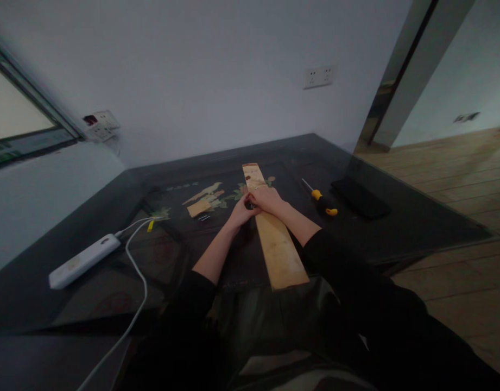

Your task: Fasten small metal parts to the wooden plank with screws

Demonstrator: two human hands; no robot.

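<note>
Where the dark sleeves fill the bottom of the view, the near edge of the dark glass-topped table (pixel 416 222) is cut off behind them, and a long wooden plank (pixel 279 250) runs from that edge away toward the wall, lying flat on the table. To the left, nearer the person, a white power strip (pixel 83 260) lies on the glass with a white cable (pixel 136 271) curling off it and down out of view. Farther in, left of the plank, a small wooden offcut (pixel 200 207) rests beside two tiny dark pieces (pixel 204 218) — too small to make out. Right of the plank lie a yellow-and-black screwdriver (pixel 322 200) and, beyond it, a flat black phone-like slab (pixel 360 197), both apart from the hands.

Both forearms reach forward and meet partway along the plank. The right hand (pixel 266 199) lies palm down across the board, fingers curled over its left edge, pressing on it rather than gripping around it. The left hand (pixel 242 210) sits just beside the plank's left edge, fingers bent in toward the right hand — whether it pinches anything cannot be told, as the dim light and overlapping fingers hide the spot.

On the far wall are a white double socket (pixel 318 76) and, left, another outlet (pixel 101 125) near a window frame.
</note>
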